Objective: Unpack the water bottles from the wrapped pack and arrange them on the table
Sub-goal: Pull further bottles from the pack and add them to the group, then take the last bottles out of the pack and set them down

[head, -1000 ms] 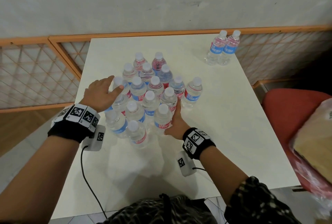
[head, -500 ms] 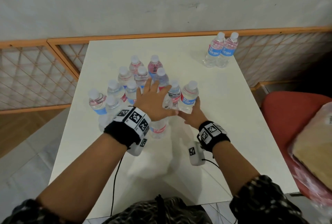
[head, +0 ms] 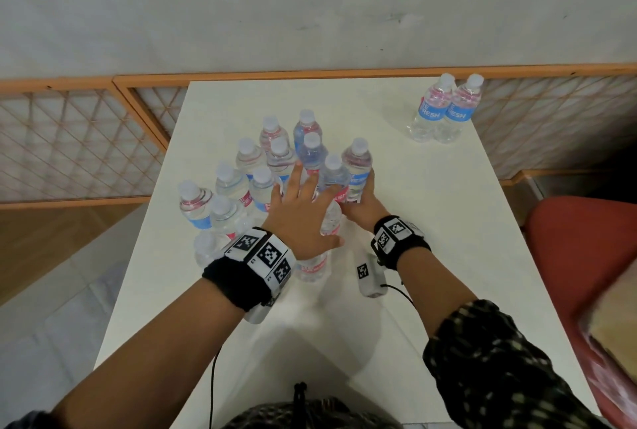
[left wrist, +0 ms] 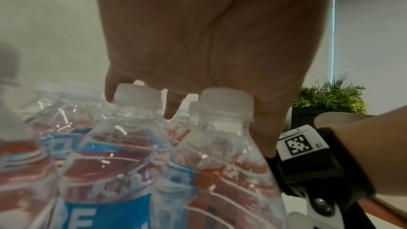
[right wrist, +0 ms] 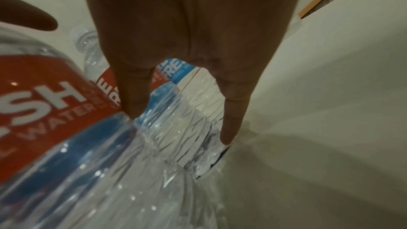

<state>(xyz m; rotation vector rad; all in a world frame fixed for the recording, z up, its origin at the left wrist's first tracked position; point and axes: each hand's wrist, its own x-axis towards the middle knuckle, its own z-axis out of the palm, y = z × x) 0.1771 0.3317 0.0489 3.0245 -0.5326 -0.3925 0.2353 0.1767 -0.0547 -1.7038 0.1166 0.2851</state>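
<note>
Several clear water bottles with white caps and red or blue labels stand clustered mid-table. My left hand reaches over the cluster's near right part, fingers spread and straight above the caps; in the left wrist view its palm hovers over two caps. My right hand lies against the near side of the rightmost bottle. In the right wrist view its straight fingers touch the bottle sides. Two more bottles stand together at the far right corner.
The white table ends close to the pair on the right. An orange lattice railing runs behind and to the left. A red chair holding a brown bag is at the right. A potted plant stands beyond.
My left hand crossed from the cluster's left edge to over its right middle. The right hand slid farther along to the rightmost bottle. Bottles on the left now stand looser.
</note>
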